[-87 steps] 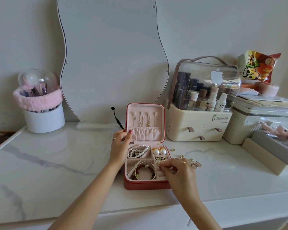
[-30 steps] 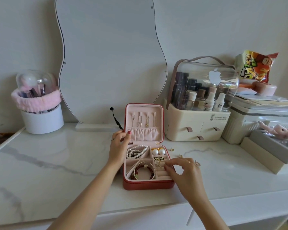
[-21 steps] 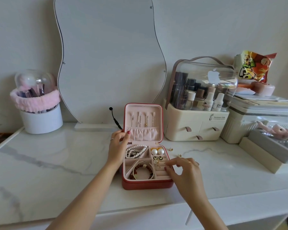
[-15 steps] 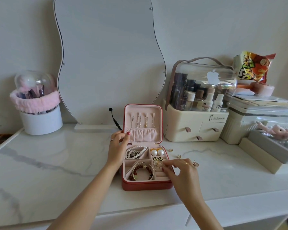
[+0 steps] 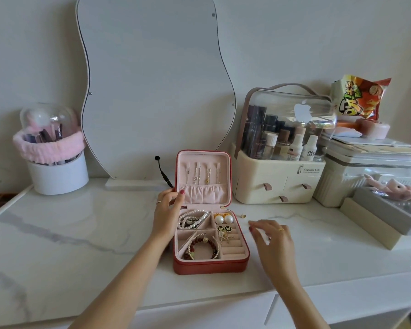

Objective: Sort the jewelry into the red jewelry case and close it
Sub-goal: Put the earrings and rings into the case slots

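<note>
The red jewelry case lies open on the marble table, its pink lid upright with thin necklaces hanging inside. Its compartments hold a pearl bracelet, two pearl earrings, black studs, a small gold piece on the ring rolls and a red bead bracelet. My left hand pinches the lid's left edge. My right hand hovers over the table right of the case, fingers loose and blurred. A tiny gold earring lies beside the case.
A wavy mirror leans on the wall behind the case, with a black cable at its foot. A cream cosmetics organizer, a white box and a grey box crowd the right. A white brush holder stands far left.
My right hand left the ring rolls and moved right, out over the table. A small gold piece now lies on the ring rolls. My left hand stayed on the lid.
</note>
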